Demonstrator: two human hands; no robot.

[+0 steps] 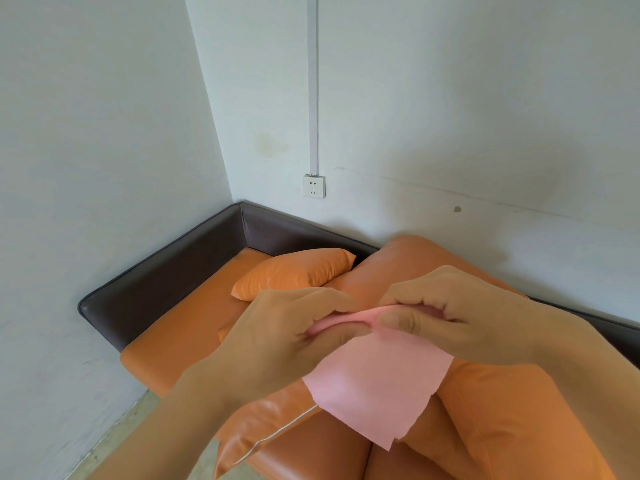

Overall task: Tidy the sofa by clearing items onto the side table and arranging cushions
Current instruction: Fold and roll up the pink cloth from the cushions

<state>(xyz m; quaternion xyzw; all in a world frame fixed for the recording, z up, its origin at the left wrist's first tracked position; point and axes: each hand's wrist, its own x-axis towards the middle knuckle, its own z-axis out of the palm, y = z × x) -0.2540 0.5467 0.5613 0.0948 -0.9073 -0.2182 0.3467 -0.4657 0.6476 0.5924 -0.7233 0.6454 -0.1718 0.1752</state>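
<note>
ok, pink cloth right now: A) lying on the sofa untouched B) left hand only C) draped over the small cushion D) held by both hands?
D: the left hand and right hand both pinch the top edge of the pink cloth, which hangs above the sofa.

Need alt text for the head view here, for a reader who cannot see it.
Both hands, left hand and right hand, pinch the top edge of a pink cloth above an orange sofa with a dark backrest. A small orange cushion lies in the corner, below a wall socket.
</note>
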